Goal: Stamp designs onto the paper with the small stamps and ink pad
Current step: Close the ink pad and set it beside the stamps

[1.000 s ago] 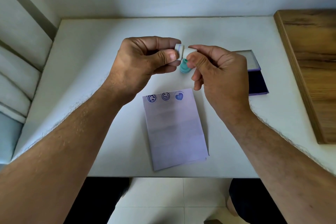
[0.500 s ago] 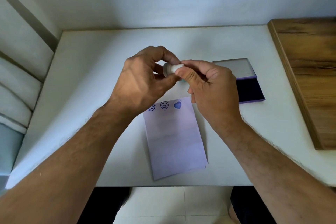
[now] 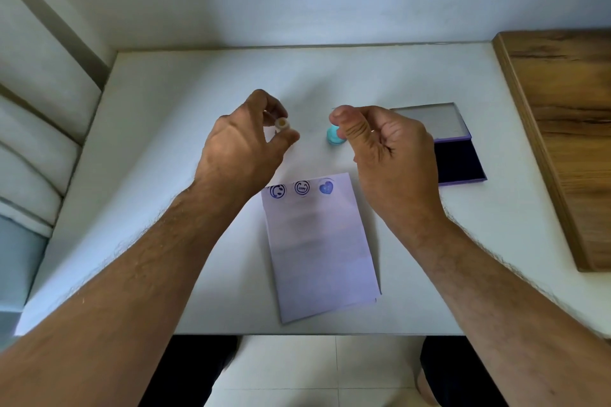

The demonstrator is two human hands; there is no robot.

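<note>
My left hand pinches a small white stamp between thumb and fingertips, its round tan end facing me. My right hand is curled shut to the right of it, thumb pressed on the forefinger; the white piece it pulled off is hidden inside the fingers. A teal stamp stands on the table, partly behind my right thumb. The white paper lies below both hands with three blue prints along its top edge: two round faces and a heart. The open ink pad sits right of my right hand.
The white table ends at a wall behind and at a front edge just below the paper. A wooden board borders the table's right side. Cushioned seating runs along the left.
The hands were together on the white stamp; they have now pulled apart, the left keeping one piece and the right moving off to the right. The teal stamp is uncovered again.
</note>
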